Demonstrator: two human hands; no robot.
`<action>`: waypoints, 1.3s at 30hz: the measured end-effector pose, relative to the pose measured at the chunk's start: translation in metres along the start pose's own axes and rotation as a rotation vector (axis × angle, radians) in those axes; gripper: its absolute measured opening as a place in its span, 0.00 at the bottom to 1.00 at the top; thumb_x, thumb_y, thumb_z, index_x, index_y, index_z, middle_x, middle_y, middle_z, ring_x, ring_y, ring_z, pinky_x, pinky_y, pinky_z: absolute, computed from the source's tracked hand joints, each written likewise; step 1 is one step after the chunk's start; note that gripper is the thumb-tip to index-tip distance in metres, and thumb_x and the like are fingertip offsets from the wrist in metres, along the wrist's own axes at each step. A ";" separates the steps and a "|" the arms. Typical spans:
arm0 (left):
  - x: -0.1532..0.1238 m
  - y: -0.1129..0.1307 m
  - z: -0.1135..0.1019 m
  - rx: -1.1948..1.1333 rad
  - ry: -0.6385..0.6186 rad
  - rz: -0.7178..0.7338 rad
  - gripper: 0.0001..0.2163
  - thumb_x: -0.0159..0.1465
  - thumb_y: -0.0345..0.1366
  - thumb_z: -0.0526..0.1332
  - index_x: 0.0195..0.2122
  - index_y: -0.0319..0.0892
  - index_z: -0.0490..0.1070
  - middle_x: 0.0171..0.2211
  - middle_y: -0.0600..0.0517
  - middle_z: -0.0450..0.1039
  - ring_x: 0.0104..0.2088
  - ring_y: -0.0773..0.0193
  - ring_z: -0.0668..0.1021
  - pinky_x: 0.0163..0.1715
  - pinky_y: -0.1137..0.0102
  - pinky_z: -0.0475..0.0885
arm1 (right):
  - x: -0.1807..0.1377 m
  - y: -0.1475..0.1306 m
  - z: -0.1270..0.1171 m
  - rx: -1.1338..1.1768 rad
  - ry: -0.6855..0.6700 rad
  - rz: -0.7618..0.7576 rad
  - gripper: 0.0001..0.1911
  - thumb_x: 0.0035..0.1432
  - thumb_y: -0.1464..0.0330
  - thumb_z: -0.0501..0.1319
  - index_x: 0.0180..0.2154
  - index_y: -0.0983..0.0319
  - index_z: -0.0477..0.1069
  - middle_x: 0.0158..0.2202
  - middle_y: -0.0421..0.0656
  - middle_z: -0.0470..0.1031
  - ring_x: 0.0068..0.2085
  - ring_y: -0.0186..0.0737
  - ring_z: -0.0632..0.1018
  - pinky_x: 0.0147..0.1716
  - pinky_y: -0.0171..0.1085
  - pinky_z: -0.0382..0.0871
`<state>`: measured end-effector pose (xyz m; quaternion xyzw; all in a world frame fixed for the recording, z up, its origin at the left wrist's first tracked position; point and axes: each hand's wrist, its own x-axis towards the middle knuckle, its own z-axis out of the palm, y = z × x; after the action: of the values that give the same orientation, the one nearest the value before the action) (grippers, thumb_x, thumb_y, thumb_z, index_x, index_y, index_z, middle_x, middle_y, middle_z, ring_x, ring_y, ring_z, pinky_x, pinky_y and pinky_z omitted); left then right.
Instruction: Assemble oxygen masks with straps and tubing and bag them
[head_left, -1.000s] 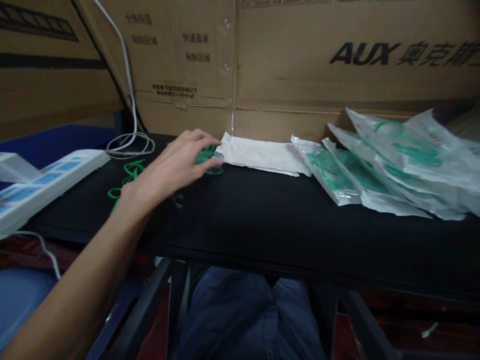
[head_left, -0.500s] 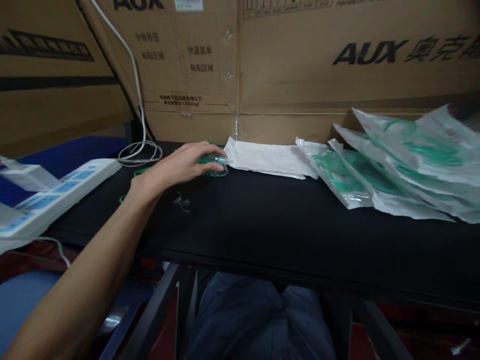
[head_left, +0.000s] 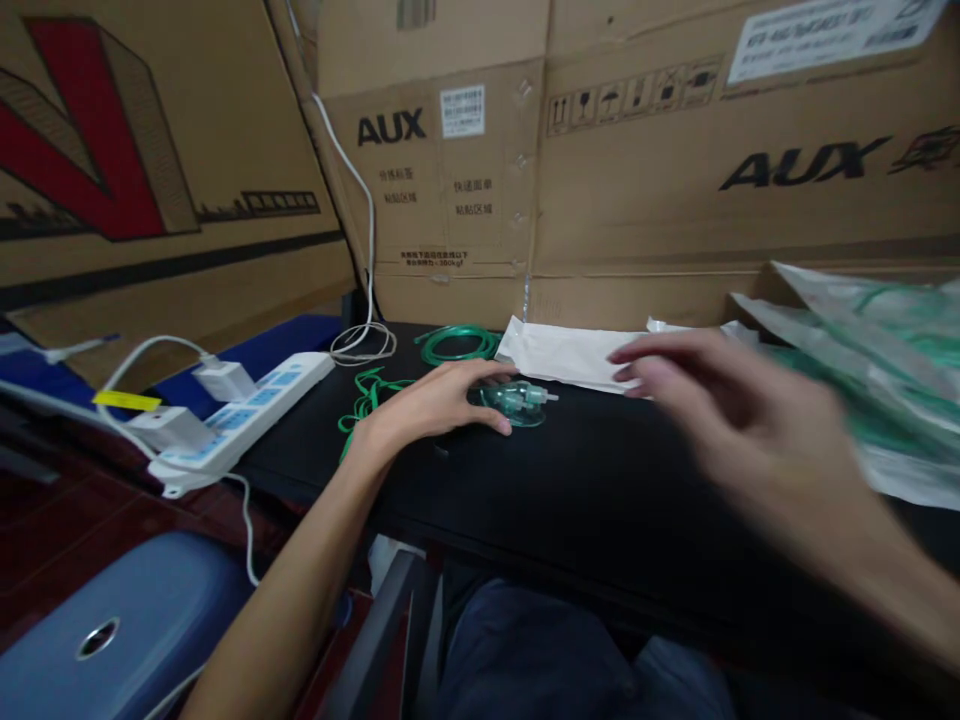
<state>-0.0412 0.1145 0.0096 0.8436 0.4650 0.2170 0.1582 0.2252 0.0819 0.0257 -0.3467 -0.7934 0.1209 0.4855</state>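
Note:
My left hand (head_left: 450, 395) is curled round a clear green oxygen mask (head_left: 523, 402) lying on the black table, its thumb along the near side. The mask's clear connector points right. Behind that hand lies a coil of green tubing (head_left: 457, 343), and a tangle of green cord (head_left: 365, 400) rests by the wrist. My right hand (head_left: 750, 410), blurred by motion, is over the table with fingers stretched to the left and nothing visible in them. Its fingertips overlap the view of a flat white pouch (head_left: 562, 352); contact cannot be told.
Clear-fronted bags (head_left: 900, 400) with green contents are piled at the right, partly behind my right hand. A white power strip (head_left: 247, 415) with plugs lies at the left. Cardboard boxes (head_left: 637, 230) stand along the back. A blue stool (head_left: 127, 620) is at lower left.
My right hand has come into view from the right. The camera view has shifted, showing more of the left side. My left hand stays at the mask, which now shows more fully.

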 end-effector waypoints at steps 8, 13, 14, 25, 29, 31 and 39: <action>-0.011 -0.016 -0.009 0.032 -0.005 -0.056 0.19 0.65 0.44 0.64 0.57 0.47 0.74 0.57 0.51 0.75 0.58 0.55 0.75 0.60 0.63 0.66 | 0.032 0.026 0.078 -0.145 -0.399 -0.110 0.17 0.69 0.65 0.58 0.54 0.67 0.72 0.52 0.56 0.75 0.56 0.54 0.74 0.56 0.51 0.67; -0.008 -0.019 -0.005 0.038 0.027 -0.090 0.17 0.66 0.46 0.63 0.54 0.48 0.76 0.54 0.52 0.77 0.56 0.52 0.76 0.58 0.63 0.68 | 0.025 0.031 0.093 -0.024 -0.408 -0.002 0.12 0.69 0.70 0.56 0.50 0.67 0.73 0.48 0.54 0.77 0.52 0.49 0.76 0.54 0.47 0.67; -0.007 -0.021 -0.005 0.034 0.034 -0.091 0.17 0.66 0.46 0.63 0.54 0.49 0.76 0.54 0.52 0.77 0.56 0.52 0.77 0.58 0.62 0.68 | 0.024 0.032 0.094 0.018 -0.364 0.023 0.11 0.69 0.71 0.57 0.49 0.66 0.73 0.48 0.53 0.77 0.52 0.48 0.76 0.54 0.46 0.67; -0.020 -0.022 -0.013 0.166 0.106 -0.056 0.18 0.69 0.46 0.58 0.57 0.47 0.73 0.57 0.50 0.74 0.59 0.55 0.73 0.61 0.60 0.64 | 0.020 0.018 0.059 0.185 -0.014 0.152 0.09 0.68 0.67 0.56 0.46 0.60 0.72 0.48 0.47 0.78 0.51 0.45 0.77 0.52 0.43 0.67; -0.058 -0.010 -0.011 0.207 0.167 -0.066 0.16 0.70 0.49 0.57 0.53 0.49 0.74 0.54 0.50 0.75 0.57 0.56 0.73 0.60 0.58 0.65 | -0.025 0.009 0.032 0.151 -0.193 0.156 0.10 0.66 0.67 0.59 0.47 0.58 0.73 0.47 0.45 0.78 0.49 0.45 0.78 0.51 0.43 0.69; -0.077 -0.012 -0.007 0.230 0.144 -0.055 0.15 0.68 0.49 0.59 0.50 0.50 0.75 0.53 0.50 0.75 0.56 0.55 0.72 0.58 0.58 0.66 | -0.049 0.009 0.023 0.122 -0.241 0.183 0.10 0.65 0.67 0.60 0.48 0.57 0.74 0.47 0.45 0.78 0.48 0.44 0.78 0.50 0.43 0.70; -0.068 0.025 0.027 0.201 0.155 0.043 0.11 0.73 0.39 0.52 0.39 0.46 0.74 0.49 0.49 0.74 0.49 0.56 0.74 0.50 0.62 0.70 | -0.083 0.015 0.014 0.125 -0.263 0.223 0.18 0.65 0.69 0.59 0.57 0.57 0.69 0.55 0.46 0.75 0.55 0.44 0.75 0.57 0.44 0.68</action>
<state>-0.0416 0.0423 -0.0168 0.8456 0.4771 0.2374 0.0318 0.2433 0.0395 -0.0462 -0.3827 -0.7976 0.2674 0.3819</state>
